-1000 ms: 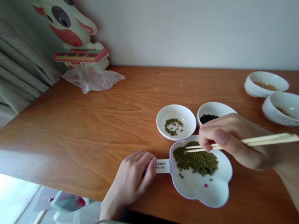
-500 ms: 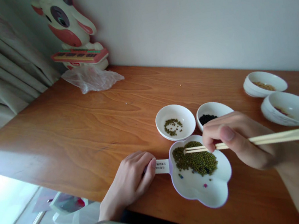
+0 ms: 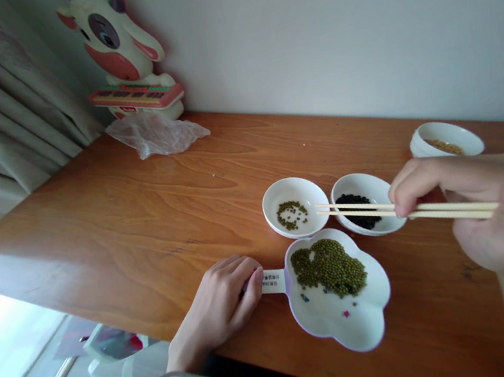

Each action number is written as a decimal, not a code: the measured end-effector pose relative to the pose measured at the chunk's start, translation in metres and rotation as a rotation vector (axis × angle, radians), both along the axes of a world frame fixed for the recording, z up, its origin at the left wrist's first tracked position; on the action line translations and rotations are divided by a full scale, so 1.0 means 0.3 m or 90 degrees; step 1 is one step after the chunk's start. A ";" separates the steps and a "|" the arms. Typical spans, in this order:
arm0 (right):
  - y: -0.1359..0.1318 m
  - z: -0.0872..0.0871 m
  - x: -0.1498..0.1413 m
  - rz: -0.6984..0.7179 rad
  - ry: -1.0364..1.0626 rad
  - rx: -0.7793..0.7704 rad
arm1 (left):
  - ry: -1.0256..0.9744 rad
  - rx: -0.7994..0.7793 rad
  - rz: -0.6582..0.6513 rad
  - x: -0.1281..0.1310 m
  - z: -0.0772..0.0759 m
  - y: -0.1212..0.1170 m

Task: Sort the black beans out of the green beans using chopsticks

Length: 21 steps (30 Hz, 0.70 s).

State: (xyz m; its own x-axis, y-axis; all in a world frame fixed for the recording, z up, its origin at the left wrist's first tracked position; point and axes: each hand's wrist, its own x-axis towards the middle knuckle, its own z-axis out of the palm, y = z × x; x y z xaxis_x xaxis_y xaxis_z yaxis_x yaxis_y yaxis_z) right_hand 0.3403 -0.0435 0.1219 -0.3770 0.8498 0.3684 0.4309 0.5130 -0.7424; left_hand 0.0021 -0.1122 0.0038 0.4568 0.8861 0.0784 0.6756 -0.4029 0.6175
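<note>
My left hand [image 3: 229,293] is closed round the labelled handle [image 3: 273,281] of a white flower-shaped dish [image 3: 350,333] with a purple rim. Green mung beans [image 3: 339,267] lie heaped across its far half. In my right hand [image 3: 474,208] is a pair of chopsticks [image 3: 373,209], slanting over a bowl of black beans [image 3: 363,211]. Their tips, slightly apart, reach the right side of a white bowl [image 3: 273,217] with a few mung beans [image 3: 291,214] in its bottom. I cannot make out any bean between the tips.
A white bowl of yellowish grains [image 3: 444,146] stands at the back right, partly behind my right hand. At the far left are a cow-shaped toy keyboard [image 3: 132,92] and a crumpled plastic bag [image 3: 159,136]. A pale cable [image 3: 182,375] crosses my left forearm.
My right hand has moved right and up with the chopsticks, their tips leaving the bean heap for the mung bean bowl. It now covers another bowl at the right. My left hand stays put.
</note>
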 end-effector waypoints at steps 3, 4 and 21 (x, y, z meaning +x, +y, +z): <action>0.010 -0.007 0.006 0.034 0.011 -0.027 | 0.000 0.002 0.002 0.002 0.001 -0.001; 0.012 -0.009 0.003 0.065 0.011 -0.042 | 0.000 0.002 0.002 0.002 0.002 -0.001; -0.001 -0.056 -0.138 0.300 -0.137 -0.112 | 0.006 -0.018 0.004 -0.001 0.003 -0.006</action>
